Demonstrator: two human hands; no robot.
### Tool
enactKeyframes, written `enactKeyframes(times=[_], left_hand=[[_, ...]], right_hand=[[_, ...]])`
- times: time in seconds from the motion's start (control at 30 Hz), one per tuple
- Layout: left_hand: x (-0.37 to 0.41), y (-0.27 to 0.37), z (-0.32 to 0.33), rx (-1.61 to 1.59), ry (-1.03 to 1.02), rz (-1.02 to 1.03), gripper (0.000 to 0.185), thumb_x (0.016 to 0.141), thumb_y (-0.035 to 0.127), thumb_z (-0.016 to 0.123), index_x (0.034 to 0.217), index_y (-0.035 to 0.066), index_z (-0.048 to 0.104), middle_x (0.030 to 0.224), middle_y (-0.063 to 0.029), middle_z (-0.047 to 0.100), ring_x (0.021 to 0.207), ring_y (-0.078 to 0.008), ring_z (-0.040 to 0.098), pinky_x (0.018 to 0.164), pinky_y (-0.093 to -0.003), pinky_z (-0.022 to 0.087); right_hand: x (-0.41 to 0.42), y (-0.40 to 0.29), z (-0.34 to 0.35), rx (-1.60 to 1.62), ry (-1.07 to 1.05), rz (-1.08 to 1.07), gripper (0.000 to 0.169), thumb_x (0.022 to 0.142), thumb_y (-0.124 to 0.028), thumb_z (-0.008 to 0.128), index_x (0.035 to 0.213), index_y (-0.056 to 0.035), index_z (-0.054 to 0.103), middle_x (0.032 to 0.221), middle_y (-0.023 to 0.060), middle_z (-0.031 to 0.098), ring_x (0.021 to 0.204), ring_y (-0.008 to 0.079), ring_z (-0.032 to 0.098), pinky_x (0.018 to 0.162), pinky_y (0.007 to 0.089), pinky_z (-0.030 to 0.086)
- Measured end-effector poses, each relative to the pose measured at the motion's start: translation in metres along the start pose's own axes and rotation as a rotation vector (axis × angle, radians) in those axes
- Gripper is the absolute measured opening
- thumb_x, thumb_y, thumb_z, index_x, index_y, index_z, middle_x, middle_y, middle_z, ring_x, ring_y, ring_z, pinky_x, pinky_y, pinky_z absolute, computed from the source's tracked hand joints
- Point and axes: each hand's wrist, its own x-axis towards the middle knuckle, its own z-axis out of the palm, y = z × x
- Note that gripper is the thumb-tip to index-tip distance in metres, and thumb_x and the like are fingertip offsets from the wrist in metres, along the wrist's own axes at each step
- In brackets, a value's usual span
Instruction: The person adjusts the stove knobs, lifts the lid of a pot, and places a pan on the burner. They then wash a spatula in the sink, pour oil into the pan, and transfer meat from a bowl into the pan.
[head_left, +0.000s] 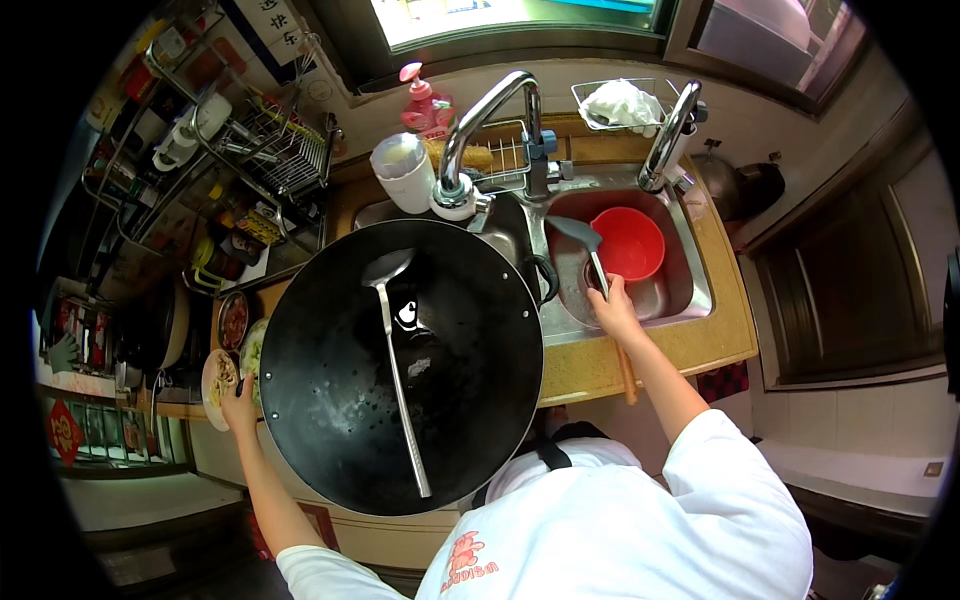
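Note:
A large black wok (465, 337) is held out before me, with my left hand (240, 405) closed at its left edge, where a handle is mostly hidden. A metal ladle (397, 360) lies in the wok, near a little shiny liquid. Over the right basin of the steel sink (701, 292), my right hand (616, 309) grips a spatula (577, 231) with a grey head and a metal shank; its wooden handle end shows below my wrist. Beside the spatula head sits a red plastic bowl (634, 244) in the basin. The wok's other handle (550, 281) reaches over the sink's divider.
Two chrome faucets (491, 97) (671, 135) rise behind the sink. A pink pump bottle (426, 105) and a wire basket holding a white cloth (619, 103) stand behind. Plates of food (217, 390) and a crowded metal rack (281, 150) are at left.

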Motion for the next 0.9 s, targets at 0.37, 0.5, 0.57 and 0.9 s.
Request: enactKeyframes(times=[0.37,0.5,0.57,0.9], left_hand=[[-0.012,0.008,-0.005,-0.036,0.031,0.073,0.050,0.080,0.042,0.060,0.096,-0.006,0.061,0.088,-0.0234,0.062,0.081,-0.0355,0.058,0.075,-0.0404,0.044],[-0.015,0.009,-0.004,-0.068,0.017,0.013,0.049,0.080,0.041,0.061,0.093,-0.007,0.062,0.083,-0.0221,0.062,0.077,-0.0327,0.059,0.072,-0.0391,0.045],[-0.016,0.001,-0.005,-0.110,-0.038,-0.073,0.049,0.080,0.040,0.061,0.093,-0.007,0.062,0.083,-0.0217,0.062,0.076,-0.0324,0.059,0.072,-0.0384,0.045],[-0.025,-0.010,0.002,-0.130,0.070,0.008,0.052,0.078,0.039,0.064,0.093,-0.011,0.059,0.082,-0.0226,0.062,0.074,-0.0308,0.058,0.069,-0.0390,0.044]], right_hand=[[0.020,0.024,0.009,-0.537,-0.048,-0.119,0.039,0.077,-0.009,0.047,0.115,-0.0008,0.042,0.110,0.0285,0.045,0.089,0.0436,0.056,0.078,0.0487,0.045],[0.032,0.015,0.015,-0.809,-0.015,-0.228,0.040,0.074,-0.013,0.056,0.111,-0.0028,0.048,0.104,0.0201,0.050,0.095,0.0382,0.050,0.082,0.0437,0.043],[0.053,-0.025,0.011,-0.498,0.217,-0.604,0.035,0.074,-0.013,0.059,0.107,-0.0031,0.051,0.100,0.0176,0.052,0.094,0.0358,0.049,0.082,0.0417,0.042],[0.179,-0.226,0.074,-0.571,-0.236,-0.735,0.068,0.058,-0.042,0.066,0.115,-0.0084,0.053,0.116,0.0143,0.054,0.112,0.0334,0.041,0.093,0.0431,0.033]])
